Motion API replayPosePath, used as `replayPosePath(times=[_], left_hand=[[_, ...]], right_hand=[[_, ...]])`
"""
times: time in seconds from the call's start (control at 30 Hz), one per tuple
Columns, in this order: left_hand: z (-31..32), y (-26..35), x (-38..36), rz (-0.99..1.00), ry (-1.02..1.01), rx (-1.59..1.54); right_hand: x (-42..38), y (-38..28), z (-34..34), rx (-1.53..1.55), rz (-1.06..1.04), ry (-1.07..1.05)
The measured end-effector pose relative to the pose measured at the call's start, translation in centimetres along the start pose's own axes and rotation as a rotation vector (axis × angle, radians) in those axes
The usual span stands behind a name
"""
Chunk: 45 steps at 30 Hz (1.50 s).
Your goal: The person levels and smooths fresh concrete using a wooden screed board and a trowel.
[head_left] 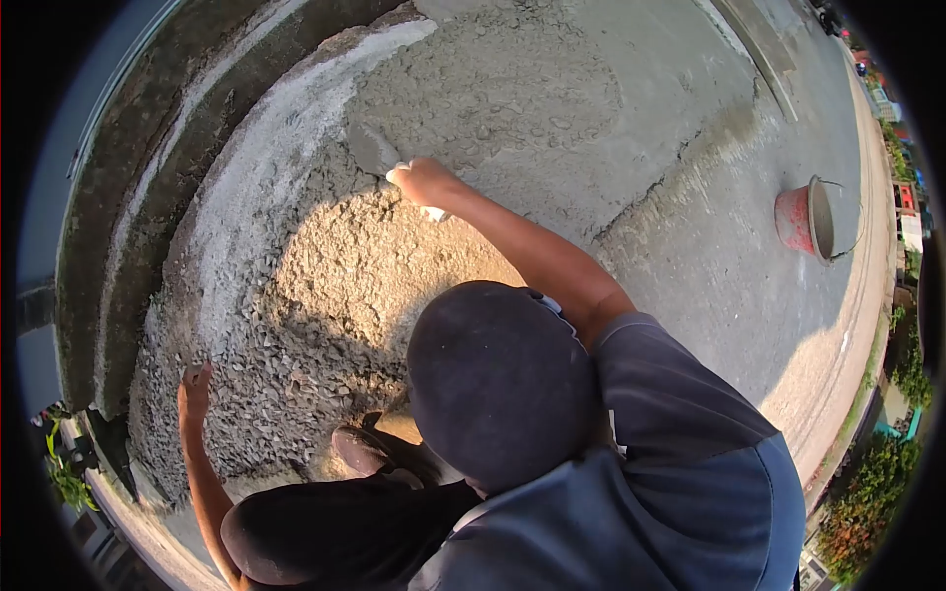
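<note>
My right hand (426, 184) is closed around the handle of a trowel (374, 151). The flat blade lies on the wet grey concrete (493, 84), beyond my fingers, and a pale end of the handle shows below my palm. My left hand (195, 390) is low on the left, over the coarse, stony part of the mix (281, 394). Its fingers look curled together, and I cannot tell whether anything is in them. Between the hands spreads a sunlit patch of rough concrete (365, 251).
A red bucket (796, 219) with a wire handle stands on the smoother slab (709, 256) at the right. A raised concrete curb (128, 187) curves along the left. A long straight board (764, 54) lies at the upper right. My shoe (361, 450) is beside the stony mix.
</note>
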<state>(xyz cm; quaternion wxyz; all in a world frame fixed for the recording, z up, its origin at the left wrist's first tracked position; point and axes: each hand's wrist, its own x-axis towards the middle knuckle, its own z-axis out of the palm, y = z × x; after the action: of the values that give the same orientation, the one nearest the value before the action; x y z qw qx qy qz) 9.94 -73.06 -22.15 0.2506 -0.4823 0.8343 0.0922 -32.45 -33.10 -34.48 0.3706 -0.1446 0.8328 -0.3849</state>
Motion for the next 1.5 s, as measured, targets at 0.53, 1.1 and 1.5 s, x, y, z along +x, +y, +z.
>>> replayPosePath(times=[0.53,1.1,1.5], left_hand=[[0.3,0.7,1.2,0.163,0.074,-0.095],[1.0,-0.1,0.8,0.063,0.047,-0.066],[2.5,-9.1,-0.7,-0.093,0.102,-0.057]], right_hand=[[2.9,2.2,-0.5,-0.148,0.071,0.161],[7.5,21.6,-25.9,0.071,0.258,0.685],[8.6,16.2,-34.6,0.541,0.227,0.552]])
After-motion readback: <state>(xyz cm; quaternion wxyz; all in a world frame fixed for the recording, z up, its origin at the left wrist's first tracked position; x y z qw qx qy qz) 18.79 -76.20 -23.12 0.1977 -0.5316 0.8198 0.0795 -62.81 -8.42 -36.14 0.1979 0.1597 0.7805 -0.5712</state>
